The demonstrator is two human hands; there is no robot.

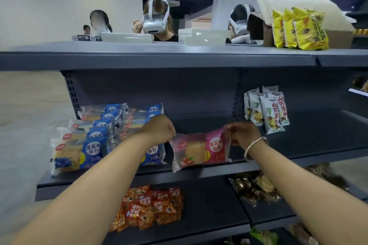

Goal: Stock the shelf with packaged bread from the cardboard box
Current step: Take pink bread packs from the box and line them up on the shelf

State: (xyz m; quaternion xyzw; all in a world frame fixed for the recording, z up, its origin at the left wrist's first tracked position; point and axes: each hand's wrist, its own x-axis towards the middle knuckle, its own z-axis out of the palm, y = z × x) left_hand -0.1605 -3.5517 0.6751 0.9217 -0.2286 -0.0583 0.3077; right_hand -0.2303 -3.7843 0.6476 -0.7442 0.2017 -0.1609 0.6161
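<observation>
Head view, two hands (159, 128) (242, 133) pinching one pink bread pack (200, 148), shelf (199, 173)

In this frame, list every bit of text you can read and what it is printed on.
"草莓味 面包": pink bread pack, held by both hands.
"蓝莓味 面包": blue bread packs on the shelf.
"007": flat box on the top shelf.
"山药薄片": white-green snack bags.
Yellow bags and red packets: print too blurred to read.
</observation>
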